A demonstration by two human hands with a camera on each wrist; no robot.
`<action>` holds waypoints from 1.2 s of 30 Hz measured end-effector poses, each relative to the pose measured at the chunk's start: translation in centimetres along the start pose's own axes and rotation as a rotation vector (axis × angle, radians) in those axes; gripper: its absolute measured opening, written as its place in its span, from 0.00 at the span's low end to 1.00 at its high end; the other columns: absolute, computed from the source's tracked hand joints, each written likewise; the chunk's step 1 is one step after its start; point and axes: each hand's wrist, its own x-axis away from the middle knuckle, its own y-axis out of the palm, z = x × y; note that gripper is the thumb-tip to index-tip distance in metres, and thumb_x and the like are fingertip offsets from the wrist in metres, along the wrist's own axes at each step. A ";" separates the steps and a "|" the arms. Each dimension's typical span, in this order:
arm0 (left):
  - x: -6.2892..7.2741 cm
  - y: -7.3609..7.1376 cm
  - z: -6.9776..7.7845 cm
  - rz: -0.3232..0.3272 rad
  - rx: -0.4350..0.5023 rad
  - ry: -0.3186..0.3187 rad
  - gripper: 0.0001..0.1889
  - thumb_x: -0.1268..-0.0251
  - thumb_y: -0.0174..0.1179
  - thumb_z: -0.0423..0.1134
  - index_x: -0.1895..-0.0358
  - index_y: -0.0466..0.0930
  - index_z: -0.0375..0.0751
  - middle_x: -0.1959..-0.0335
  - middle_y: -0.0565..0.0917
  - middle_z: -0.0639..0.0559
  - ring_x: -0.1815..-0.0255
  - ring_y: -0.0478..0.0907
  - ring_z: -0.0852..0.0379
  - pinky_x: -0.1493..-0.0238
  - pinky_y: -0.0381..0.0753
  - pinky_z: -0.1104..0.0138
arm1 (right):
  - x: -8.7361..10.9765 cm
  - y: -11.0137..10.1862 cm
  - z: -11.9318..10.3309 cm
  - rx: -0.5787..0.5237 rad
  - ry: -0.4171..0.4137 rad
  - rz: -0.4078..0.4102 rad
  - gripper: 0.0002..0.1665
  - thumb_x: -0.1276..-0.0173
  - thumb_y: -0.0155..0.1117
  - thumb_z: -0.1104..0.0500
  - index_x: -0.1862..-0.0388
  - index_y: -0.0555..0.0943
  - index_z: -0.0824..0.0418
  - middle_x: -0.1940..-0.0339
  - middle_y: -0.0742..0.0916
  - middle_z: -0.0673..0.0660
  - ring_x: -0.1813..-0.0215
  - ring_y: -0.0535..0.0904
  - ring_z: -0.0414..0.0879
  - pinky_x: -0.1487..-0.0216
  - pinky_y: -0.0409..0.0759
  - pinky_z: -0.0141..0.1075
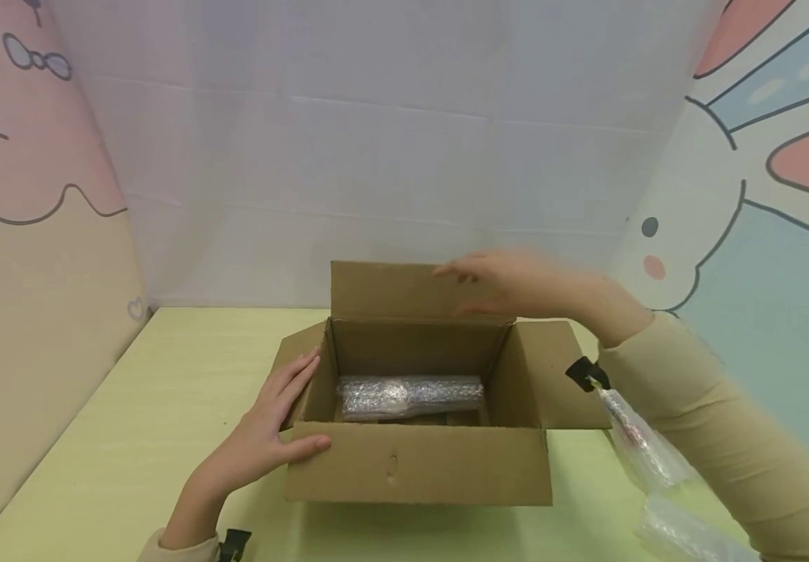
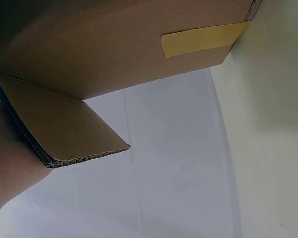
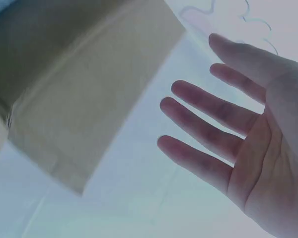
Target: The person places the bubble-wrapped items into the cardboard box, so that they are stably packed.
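Observation:
An open cardboard box [image 1: 418, 347] stands on the table with its flaps folded outward. Inside lies a long bundle in bubble wrap [image 1: 411, 396]; its contents cannot be made out. My left hand [image 1: 264, 433] rests on the box's left side, fingers stretched along the left flap and thumb against the front flap [image 1: 460, 468]. In the left wrist view a flap [image 2: 64, 126] hides most of that hand. My right hand [image 1: 509, 285], slightly blurred, is raised near the upright back flap [image 1: 383, 289]. The right wrist view shows its fingers [image 3: 203, 126] spread, holding nothing, apart from the cardboard.
To the right of the box, partly under the right sleeve, lie clear plastic-wrapped pieces [image 1: 692, 531] on the pale yellow table [image 1: 165, 406]. A white sheet [image 1: 376, 156] hangs behind. Cartoon-printed panels [image 1: 783, 273] stand at both sides.

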 end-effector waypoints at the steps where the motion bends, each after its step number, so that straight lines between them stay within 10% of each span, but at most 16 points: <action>1: 0.0 0.0 0.0 0.000 0.000 0.000 0.51 0.47 0.70 0.47 0.22 0.48 0.46 0.23 0.52 0.48 0.24 0.49 0.41 0.38 0.61 0.34 | 0.6 -0.3 0.2 0.005 0.000 0.022 0.30 0.34 0.66 0.58 0.34 0.73 0.61 0.42 0.83 0.60 0.43 0.81 0.55 0.45 0.78 0.49; 15: 0.1 -0.2 0.0 0.007 0.003 0.009 0.51 0.46 0.70 0.46 0.22 0.48 0.46 0.22 0.52 0.47 0.25 0.48 0.40 0.39 0.61 0.32 | 8.8 -1.5 4.0 0.131 0.262 0.175 0.34 0.36 0.69 0.57 0.31 0.70 0.55 0.40 0.82 0.57 0.43 0.80 0.54 0.47 0.78 0.54; 36: 0.1 0.3 -0.1 0.003 0.014 0.010 0.51 0.46 0.70 0.46 0.22 0.48 0.47 0.22 0.51 0.49 0.25 0.48 0.41 0.39 0.61 0.33 | 20.2 7.6 13.4 0.145 0.670 0.114 0.35 0.30 0.61 0.49 0.32 0.66 0.66 0.40 0.77 0.76 0.42 0.73 0.72 0.50 0.72 0.66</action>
